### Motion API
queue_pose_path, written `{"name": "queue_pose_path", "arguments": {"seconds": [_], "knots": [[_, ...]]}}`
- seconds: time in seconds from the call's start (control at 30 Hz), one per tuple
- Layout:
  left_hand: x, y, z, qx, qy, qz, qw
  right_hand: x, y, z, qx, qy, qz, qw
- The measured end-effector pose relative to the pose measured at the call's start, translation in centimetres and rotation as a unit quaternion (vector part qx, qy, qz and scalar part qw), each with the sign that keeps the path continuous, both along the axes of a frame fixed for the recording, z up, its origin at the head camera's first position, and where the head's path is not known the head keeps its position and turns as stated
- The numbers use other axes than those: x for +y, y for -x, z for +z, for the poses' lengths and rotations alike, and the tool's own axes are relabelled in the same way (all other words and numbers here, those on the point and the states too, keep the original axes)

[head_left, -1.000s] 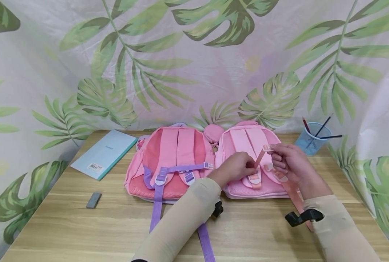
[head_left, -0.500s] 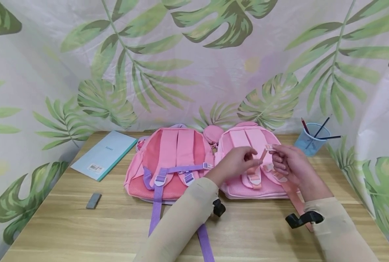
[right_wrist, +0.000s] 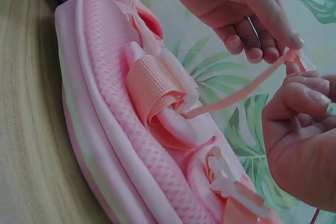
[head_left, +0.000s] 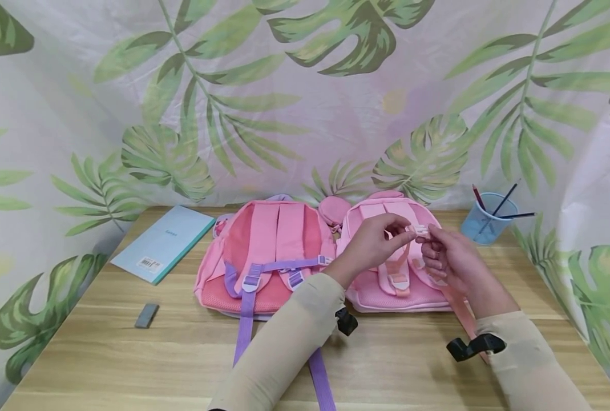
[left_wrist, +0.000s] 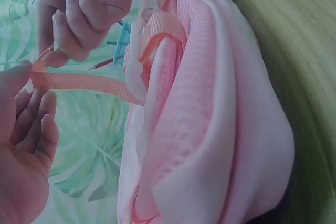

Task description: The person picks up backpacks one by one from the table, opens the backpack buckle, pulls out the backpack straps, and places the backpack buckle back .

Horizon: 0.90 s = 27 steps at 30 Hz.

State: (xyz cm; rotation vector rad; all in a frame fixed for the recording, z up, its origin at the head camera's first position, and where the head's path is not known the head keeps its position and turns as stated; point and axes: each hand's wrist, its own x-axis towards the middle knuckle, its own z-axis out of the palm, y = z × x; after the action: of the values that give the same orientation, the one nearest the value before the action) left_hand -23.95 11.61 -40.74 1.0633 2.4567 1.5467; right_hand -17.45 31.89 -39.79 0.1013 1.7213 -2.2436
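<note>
A light pink backpack lies on its front with its shoulder straps facing up. Above it, my right hand pinches a small pale buckle between thumb and forefinger, its other fingers curled in. My left hand meets the buckle from the other side, thumb and fingertips pinching its left end. From the buckle an orange-pink webbing strap runs down to the backpack. Fingers partly cover the buckle in both wrist views. A wider orange strap loop sits on the shoulder-strap end below.
A second pink backpack with purple straps lies to the left, straps trailing toward the front edge. A light blue notebook and a grey eraser are at left. A blue mesh cup with several pencils stands back right.
My left hand has left the lower part of the strap, moved up and right, and now pinches the buckle. My right hand has stayed almost in place, holding the buckle.
</note>
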Motion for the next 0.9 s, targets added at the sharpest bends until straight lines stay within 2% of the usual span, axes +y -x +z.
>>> {"name": "queue_pose_path", "arguments": {"seconds": [0.27, 0.47, 0.67, 0.8, 0.9], "knots": [[-0.2, 0.0, 0.0, -0.011, -0.020, 0.011, 0.9997, 0.2, 0.1, -0.8, 0.013, 0.033, 0.017, 0.9992], [-0.2, 0.0, -0.1, -0.028, -0.032, 0.011, 0.9990, -0.2, 0.2, -1.2, 0.001, 0.058, 0.002, 0.9983], [-0.3, 0.0, -0.3, -0.031, -0.038, 0.009, 0.9988, -1.0, 0.4, -1.4, 0.015, 0.096, 0.008, 0.9952], [-0.3, 0.0, -0.4, -0.034, -0.036, 0.004, 0.9987, -1.4, 0.5, -1.2, 0.018, 0.089, 0.005, 0.9959], [-0.3, 0.1, -0.4, -0.035, -0.034, 0.004, 0.9988, -1.7, 0.4, -0.9, 0.018, 0.064, -0.005, 0.9978]]}}
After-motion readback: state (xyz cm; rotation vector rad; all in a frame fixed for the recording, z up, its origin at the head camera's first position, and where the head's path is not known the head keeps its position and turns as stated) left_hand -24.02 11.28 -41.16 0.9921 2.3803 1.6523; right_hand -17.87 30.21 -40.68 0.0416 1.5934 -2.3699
